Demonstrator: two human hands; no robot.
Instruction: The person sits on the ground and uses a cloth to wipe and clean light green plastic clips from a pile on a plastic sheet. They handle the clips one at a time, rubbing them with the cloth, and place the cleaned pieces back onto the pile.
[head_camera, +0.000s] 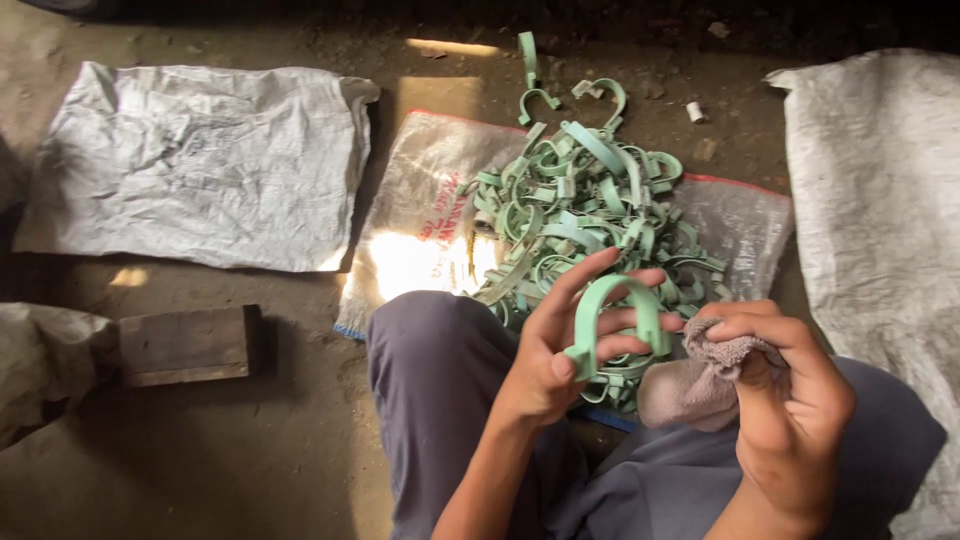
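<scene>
My left hand (560, 340) grips a pale green, U-shaped plastic clip (612, 300) between thumb and fingers, held just above my lap. My right hand (785, 400) is closed on a crumpled greyish-pink cloth (700, 375), which touches the clip's right leg. Beyond both hands lies a heap of several similar green clips (580, 205), piled on a clear woven plastic sack (420, 220) spread on the dirt floor. My knees in grey trousers (440, 370) fill the lower middle.
A flat white woven sack (190, 160) lies at the upper left, another white sack (880, 200) at the right edge. A wooden block (185, 345) sits on the ground at the left, next to a bundled sack (40, 360).
</scene>
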